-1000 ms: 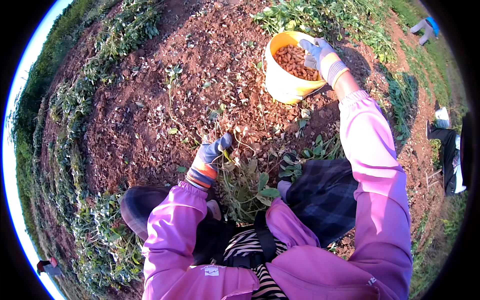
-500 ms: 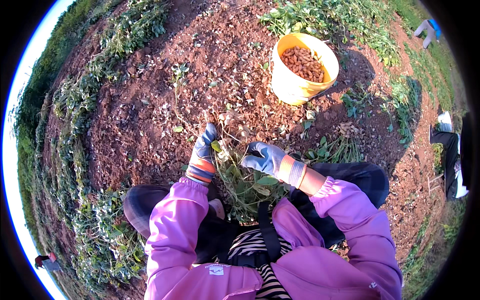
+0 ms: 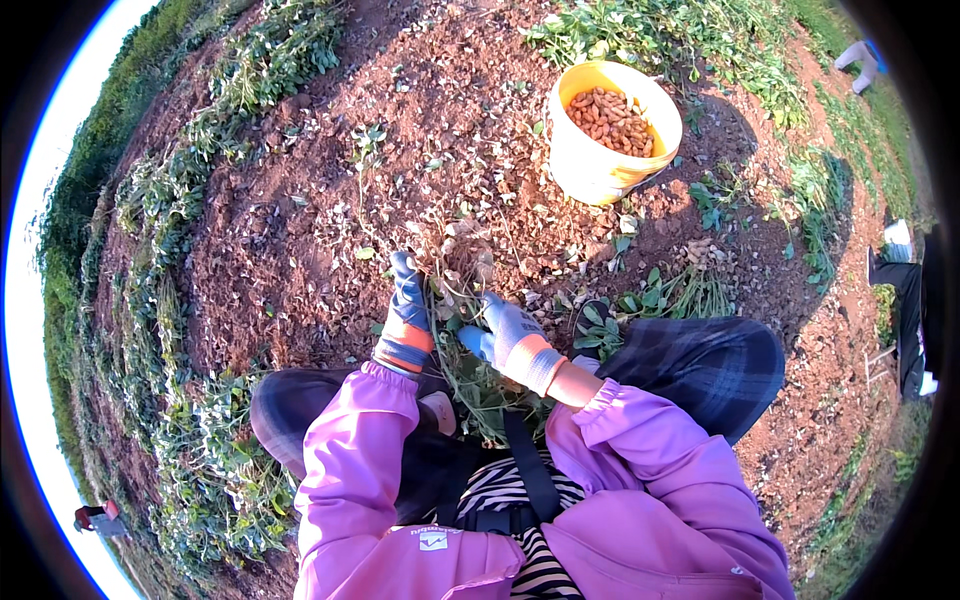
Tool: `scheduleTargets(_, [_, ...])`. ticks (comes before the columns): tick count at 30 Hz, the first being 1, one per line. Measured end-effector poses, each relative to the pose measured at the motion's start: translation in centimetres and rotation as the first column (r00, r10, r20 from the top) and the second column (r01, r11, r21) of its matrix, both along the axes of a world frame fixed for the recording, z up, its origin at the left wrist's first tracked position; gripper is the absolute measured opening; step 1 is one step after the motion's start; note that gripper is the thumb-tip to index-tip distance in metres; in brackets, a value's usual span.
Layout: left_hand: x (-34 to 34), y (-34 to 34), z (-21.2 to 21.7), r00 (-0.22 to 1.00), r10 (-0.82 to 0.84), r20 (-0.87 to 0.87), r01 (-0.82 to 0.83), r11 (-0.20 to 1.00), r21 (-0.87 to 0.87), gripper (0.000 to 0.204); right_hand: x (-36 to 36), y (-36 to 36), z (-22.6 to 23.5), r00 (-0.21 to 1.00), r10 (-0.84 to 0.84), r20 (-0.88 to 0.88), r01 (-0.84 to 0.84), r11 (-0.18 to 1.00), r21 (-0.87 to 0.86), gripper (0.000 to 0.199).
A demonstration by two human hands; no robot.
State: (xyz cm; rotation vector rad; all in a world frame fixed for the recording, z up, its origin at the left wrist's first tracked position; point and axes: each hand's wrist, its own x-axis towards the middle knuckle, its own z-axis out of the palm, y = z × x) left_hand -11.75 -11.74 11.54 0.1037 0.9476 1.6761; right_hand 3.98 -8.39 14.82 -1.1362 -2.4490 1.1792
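Both hands are on one uprooted plant [image 3: 470, 370] that lies between my knees, roots toward the soil [image 3: 300, 240] ahead. My left hand [image 3: 408, 310], in a dark blue glove with an orange cuff, is closed around the stems near the root end and holds the plant up. My right hand [image 3: 515, 335], in a paler blue glove, sits just beside it; its fingers [image 3: 490, 308] are curled in narrow at the tangle of roots, where a few pale pods [image 3: 470, 262] seem to hang, though I cannot tell whether a pod is pinched between them.

I judge that I am in the picking step: stripping pods off the roots while the left hand steadies the plant. The bucket [image 3: 600, 165], yellow and partly filled with brownish pods, stands well apart, ahead and to my right on the bare soil.

What the next move calls for, as I read it, is a firm pinch and a pull away from the stem, the left hand holding against it, then a long reach to the bucket without spilling. More leafy plants [image 3: 660, 295] lie near my right knee.
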Motion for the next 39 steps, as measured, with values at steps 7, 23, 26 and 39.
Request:
scheduleTargets(7, [-0.2,0.6,1.7,0.915,-0.16,-0.369,0.241,0.953,0.184,0.048,-0.5,-0.3,1.2,0.994,0.03,0.108,-0.05,0.981,0.188,0.032])
scheduleTargets(23, [-0.6,-2.6,2.0,0.996,-0.08,-0.042,0.083,0.995,0.063,0.021,1.6,1.7,1.6,0.867,-0.257,-0.427,-0.051,0.807,-0.589,0.048])
scheduleTargets(26, [-0.8,-2.8,1.3,0.987,-0.159,-0.003,0.157,0.972,0.175,0.03,1.8,3.0,0.9,0.784,-0.336,-0.522,0.037,0.865,-0.5,0.05])
scheduleTargets(39, [1.7,-2.5,1.5,0.965,-0.237,0.11,0.228,0.97,0.084,0.029,0.0,2.4,0.2,0.712,-0.283,-0.642,-0.103,0.863,-0.494,0.031])
